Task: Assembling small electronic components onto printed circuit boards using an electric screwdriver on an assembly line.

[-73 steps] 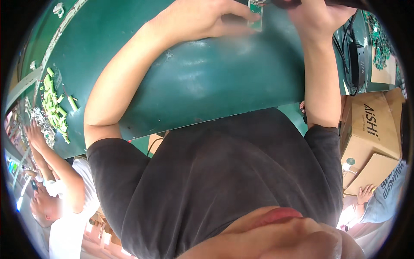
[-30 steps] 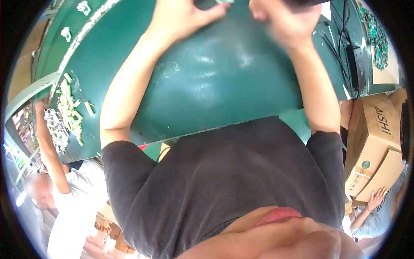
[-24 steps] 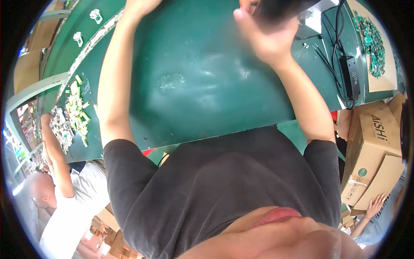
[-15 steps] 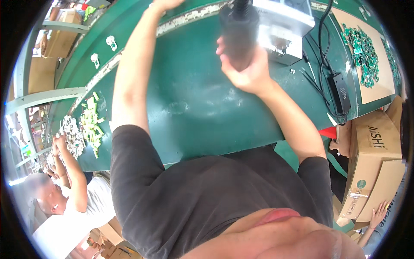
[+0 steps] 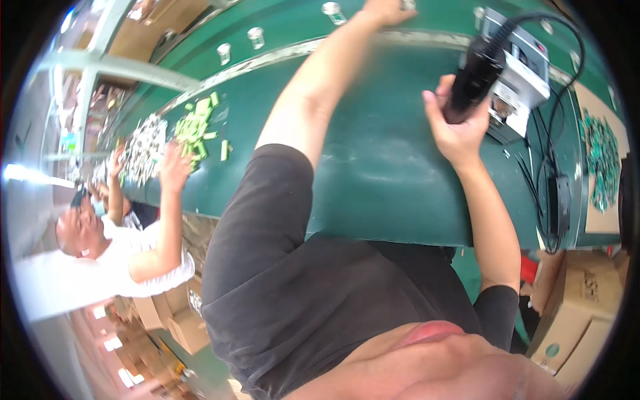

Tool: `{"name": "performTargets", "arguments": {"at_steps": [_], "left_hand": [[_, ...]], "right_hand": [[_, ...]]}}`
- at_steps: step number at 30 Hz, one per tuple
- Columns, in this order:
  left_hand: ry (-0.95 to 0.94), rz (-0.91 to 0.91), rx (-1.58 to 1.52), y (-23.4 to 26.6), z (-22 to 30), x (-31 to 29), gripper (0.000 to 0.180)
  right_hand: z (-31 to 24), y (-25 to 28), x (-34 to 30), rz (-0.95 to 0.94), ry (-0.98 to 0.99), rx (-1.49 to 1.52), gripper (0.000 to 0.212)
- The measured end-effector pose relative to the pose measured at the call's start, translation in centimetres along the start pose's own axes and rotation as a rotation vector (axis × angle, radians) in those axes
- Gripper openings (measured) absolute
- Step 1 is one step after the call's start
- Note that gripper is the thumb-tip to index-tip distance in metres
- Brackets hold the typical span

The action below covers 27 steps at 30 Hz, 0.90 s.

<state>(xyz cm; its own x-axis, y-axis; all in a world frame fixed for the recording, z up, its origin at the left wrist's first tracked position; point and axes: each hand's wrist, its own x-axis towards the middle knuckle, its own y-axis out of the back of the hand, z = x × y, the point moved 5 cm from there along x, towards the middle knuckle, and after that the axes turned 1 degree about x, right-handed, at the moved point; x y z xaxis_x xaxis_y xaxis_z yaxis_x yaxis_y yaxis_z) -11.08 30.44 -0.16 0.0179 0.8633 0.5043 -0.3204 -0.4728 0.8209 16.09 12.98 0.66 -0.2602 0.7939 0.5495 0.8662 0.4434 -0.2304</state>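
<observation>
My right hand (image 5: 461,137) is closed around a black corded electric screwdriver (image 5: 475,77), held upright at the front left of a white and silver boxy machine (image 5: 523,80). My left arm reaches across the bench to the green strip behind it. There my left hand (image 5: 389,12) is at the top edge of the picture, with a small white part (image 5: 407,5) by its fingertips. Its fingers are blurred and partly cut off, so whether it grips the part cannot be told. Similar white parts (image 5: 256,38) stand along that strip.
Light-green pieces (image 5: 193,130) and a pile of white parts (image 5: 145,150) lie on the bench at left, where a person in white (image 5: 160,247) works. At right are a black power adapter (image 5: 559,203) with cables, green circuit boards (image 5: 601,163) on cardboard, and a carton (image 5: 580,300).
My view has swung, so the bench appears farther right. My right hand still holds the screwdriver; my left arm still reaches to the far strip. The neighbour's hand is now at the light-green pieces.
</observation>
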Motion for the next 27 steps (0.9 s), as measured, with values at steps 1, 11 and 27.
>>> {"name": "performTargets", "arguments": {"at_steps": [1, 11, 27], "left_hand": [[0.026, -0.026, 0.031, 0.5, 1.4, -0.4, 0.051], [0.221, 0.042, -0.029, 6.8, 6.2, -5.6, 0.024], [-0.417, -0.264, -0.384, 9.4, 20.0, -22.0, 0.020]], "right_hand": [[0.1, 0.4, -0.1, 0.003, 0.028, -0.035, 0.044], [-1.9, 0.6, -0.3, 0.034, 0.101, -0.080, 0.048], [-9.9, 5.5, 7.1, 0.019, 0.618, -0.109, 0.064]]}}
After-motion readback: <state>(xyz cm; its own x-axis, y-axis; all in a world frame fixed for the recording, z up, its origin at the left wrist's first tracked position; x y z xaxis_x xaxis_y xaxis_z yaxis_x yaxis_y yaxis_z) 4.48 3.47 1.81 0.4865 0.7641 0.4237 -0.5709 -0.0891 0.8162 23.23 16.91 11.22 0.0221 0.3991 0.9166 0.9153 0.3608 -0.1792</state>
